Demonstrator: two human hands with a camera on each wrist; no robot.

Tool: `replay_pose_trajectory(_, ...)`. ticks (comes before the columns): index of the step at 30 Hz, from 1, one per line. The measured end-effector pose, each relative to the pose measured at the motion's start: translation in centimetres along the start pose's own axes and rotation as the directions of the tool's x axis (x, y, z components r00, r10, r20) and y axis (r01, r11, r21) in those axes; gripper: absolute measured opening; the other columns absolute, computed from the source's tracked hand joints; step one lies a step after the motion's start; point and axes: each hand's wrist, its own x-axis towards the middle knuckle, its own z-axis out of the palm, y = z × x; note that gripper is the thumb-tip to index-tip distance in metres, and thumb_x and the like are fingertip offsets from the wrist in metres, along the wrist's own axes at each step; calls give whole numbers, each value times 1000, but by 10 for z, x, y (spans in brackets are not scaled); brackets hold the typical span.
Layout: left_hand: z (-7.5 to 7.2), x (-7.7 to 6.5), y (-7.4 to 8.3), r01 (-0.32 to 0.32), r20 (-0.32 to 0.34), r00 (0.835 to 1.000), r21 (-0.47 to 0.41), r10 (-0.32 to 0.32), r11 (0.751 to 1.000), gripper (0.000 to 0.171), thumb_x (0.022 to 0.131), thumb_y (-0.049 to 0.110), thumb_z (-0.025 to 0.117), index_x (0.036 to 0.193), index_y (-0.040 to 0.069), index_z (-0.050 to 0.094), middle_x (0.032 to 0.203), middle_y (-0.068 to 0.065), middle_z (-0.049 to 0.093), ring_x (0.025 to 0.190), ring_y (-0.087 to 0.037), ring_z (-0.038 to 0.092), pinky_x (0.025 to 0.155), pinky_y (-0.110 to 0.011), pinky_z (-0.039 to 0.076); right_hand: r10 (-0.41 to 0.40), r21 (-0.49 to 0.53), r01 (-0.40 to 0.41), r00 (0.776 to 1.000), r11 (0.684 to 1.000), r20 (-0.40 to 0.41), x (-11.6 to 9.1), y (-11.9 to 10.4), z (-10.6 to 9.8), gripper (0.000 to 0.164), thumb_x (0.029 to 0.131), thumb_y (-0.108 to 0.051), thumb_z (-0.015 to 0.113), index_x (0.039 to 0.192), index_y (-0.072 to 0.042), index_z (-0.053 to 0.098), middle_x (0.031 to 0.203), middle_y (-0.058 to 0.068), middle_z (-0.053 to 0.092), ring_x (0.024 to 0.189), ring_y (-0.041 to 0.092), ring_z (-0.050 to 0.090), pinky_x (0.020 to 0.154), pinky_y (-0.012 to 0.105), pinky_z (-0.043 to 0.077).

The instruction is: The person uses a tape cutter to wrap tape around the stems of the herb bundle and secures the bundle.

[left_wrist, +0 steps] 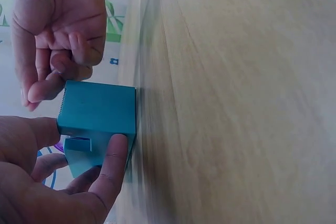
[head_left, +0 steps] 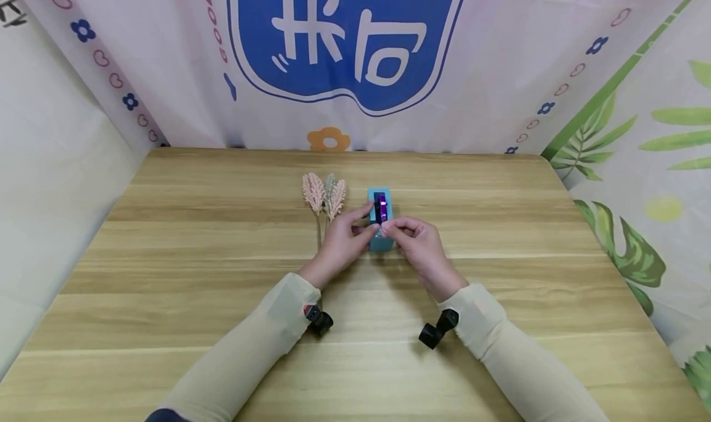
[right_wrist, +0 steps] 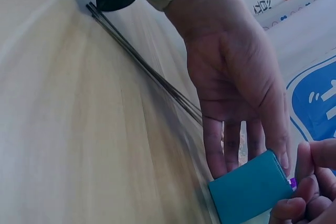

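Teal box (head_left: 381, 224): upright on the wooden table (head_left: 166, 255), around the middle, a little toward the far side; open top facing up; held between both hands.
Purple item (head_left: 380, 206): dark and glossy, sitting in the open top of the teal box; only a sliver visible at the box's upper edge in the right wrist view (right_wrist: 292, 183); kind too small to tell.
Left hand (head_left: 343, 240): against the left side of the teal box (left_wrist: 97, 119); thumb laid on one face, fingers (left_wrist: 113, 163) on the neighbouring face, lightly bent round the box and steadying it.
Right hand (head_left: 420, 243): just right of the box and at its near top edge; thumb and forefinger pinched together at the rim beside the purple item; other fingers curled in; whether the pinch closes on the purple item or on the box's rim, not clear.
Dried sprigs (head_left: 324, 194): pale pink and beige, flat on the table just left of the box, beyond the left hand; thin stems (right_wrist: 152, 77) running nearward under that wrist.
Sleeves (head_left: 261, 342): beige, covering both forearms.
Backdrop (head_left: 344, 45): printed cloth with a blue badge behind the table's far edge.
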Motion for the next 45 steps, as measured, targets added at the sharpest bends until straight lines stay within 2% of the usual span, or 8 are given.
replay_pose_trajectory(11,-1,-1,1,-5,10,1000,6,5,1000,55,103,15,68,155,11,49,157,-21,52,111,-36,75,75,-29,64,26,-6,-26,1000,1000,-3,-11,6,-1,10,102,-16,69,96,-12,75,81,-11,74,62,5,46,58,19,39)
replay_pose_trajectory(21,0,0,0,6,7,1000,5,-7,1000,56,103,17,68,155,13,49,155,-21,54,112,-36,74,76,-29,64,34,-30,-34,999,999,0,-21,8,-1,22,103,-18,68,112,1,72,84,-11,74,66,5,48,61,18,42)
replay_pose_trajectory(30,0,0,0,17,7,1000,10,-17,1000,55,104,19,67,155,15,48,157,-20,53,111,-35,74,77,-29,64,11,-3,-11,1000,1000,6,-25,15,-1,14,102,-17,69,102,-4,74,84,-8,73,65,6,48,62,19,43)
replay_pose_trajectory(38,-1,0,0,20,10,1000,-6,-20,1000,55,103,19,67,156,16,49,156,-20,53,111,-35,74,78,-29,64,13,-12,-13,1000,1000,-7,-29,18,1,9,102,-15,68,100,-7,73,82,-9,72,65,7,48,63,19,42)
replay_pose_trajectory(45,-1,0,-2,27,10,1000,-27,-27,999,55,103,19,68,155,16,50,156,-20,54,110,-35,74,77,-29,64,24,-21,-24,1000,999,-12,-35,18,1,12,101,-16,69,102,-5,73,83,-10,72,67,7,49,62,19,41)
